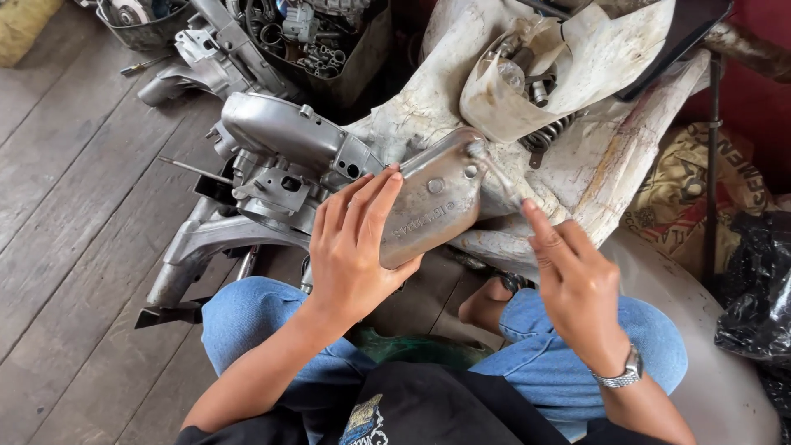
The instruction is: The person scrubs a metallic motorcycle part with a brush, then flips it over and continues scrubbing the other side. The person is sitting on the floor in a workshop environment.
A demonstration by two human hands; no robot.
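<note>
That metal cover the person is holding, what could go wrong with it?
The left hand only presses the metal cover flat against the engine, so it might slip and drop toward the knees. The right hand turns a thin tool at the cover's top corner; it could slide off and hurt the fingers. Loose parts nearby could get lost in the floorboard gaps.

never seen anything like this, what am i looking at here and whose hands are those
This is one picture from a camera worn on a person's head, looking down at their own lap and hands. They sit on a wooden floor beside a dismantled engine and a worn white scooter body. The left hand presses a flat metal cover in place. The right hand grips a slim tool set against a bolt at the cover's top corner. A box of loose parts stands behind.
</note>
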